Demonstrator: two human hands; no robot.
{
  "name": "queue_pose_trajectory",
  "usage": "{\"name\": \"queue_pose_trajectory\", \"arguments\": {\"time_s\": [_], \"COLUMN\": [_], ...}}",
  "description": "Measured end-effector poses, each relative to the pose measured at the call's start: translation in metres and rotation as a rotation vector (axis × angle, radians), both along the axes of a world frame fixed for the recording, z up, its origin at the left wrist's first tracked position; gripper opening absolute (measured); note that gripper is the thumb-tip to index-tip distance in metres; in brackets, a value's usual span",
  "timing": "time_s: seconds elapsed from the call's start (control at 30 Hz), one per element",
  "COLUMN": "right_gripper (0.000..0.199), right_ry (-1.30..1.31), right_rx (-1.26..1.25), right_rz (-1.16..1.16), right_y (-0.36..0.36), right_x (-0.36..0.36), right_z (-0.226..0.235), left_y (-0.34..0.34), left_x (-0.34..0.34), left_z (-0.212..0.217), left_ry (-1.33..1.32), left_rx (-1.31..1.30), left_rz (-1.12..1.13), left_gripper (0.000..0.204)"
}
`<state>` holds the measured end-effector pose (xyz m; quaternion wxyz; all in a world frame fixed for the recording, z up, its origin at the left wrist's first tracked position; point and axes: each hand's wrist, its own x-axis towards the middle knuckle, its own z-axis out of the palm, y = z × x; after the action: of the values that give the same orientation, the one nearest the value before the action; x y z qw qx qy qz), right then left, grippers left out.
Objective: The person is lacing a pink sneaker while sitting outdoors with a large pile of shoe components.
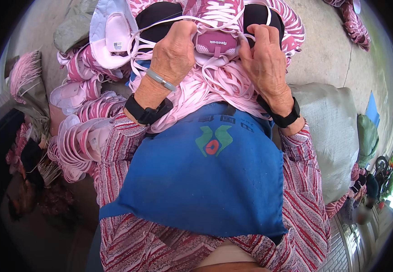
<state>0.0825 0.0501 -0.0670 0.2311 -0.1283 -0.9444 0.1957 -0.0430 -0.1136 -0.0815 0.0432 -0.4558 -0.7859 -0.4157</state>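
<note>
A pink shoe upper (217, 18) with white laces lies on my lap at the top of the head view, tongue toward me. My left hand (174, 51) grips its left side and a white lace. My right hand (262, 56) pinches a lace at the upper's right edge. A heap of loose pale pink laces (205, 88) lies under both hands, on my blue apron (201, 181). Both wrists wear black bands; the left also has a pale bracelet.
Stacks of pink and white shoe uppers (83, 122) pile up at my left. A grey woven sack (337, 131) stands at my right on the concrete floor. More pink uppers (355, 22) lie at the top right. A bundle of pink laces (22, 72) hangs at the far left.
</note>
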Motion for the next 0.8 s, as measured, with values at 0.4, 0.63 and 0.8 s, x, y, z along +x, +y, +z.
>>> {"name": "queue_pose_trajectory", "arguments": {"time_s": [0.4,0.63,0.8], "right_gripper": [0.008,0.004,0.006], "right_ry": [-0.14,-0.024,0.304], "right_rx": [0.678,-0.094,-1.109], "right_rz": [0.358,0.477,0.263], "right_y": [0.006,-0.002,-0.007], "right_x": [-0.029,-0.029,-0.023], "right_z": [0.019,0.05,0.06], "left_y": [0.011,0.002,-0.012], "left_x": [-0.017,-0.016,0.02], "left_z": [0.029,0.028,0.074], "left_ry": [0.624,0.362,-0.035], "left_rx": [-0.244,-0.01,0.13], "left_rz": [-0.137,-0.127,-0.101], "left_gripper": [0.007,0.011,0.014]}}
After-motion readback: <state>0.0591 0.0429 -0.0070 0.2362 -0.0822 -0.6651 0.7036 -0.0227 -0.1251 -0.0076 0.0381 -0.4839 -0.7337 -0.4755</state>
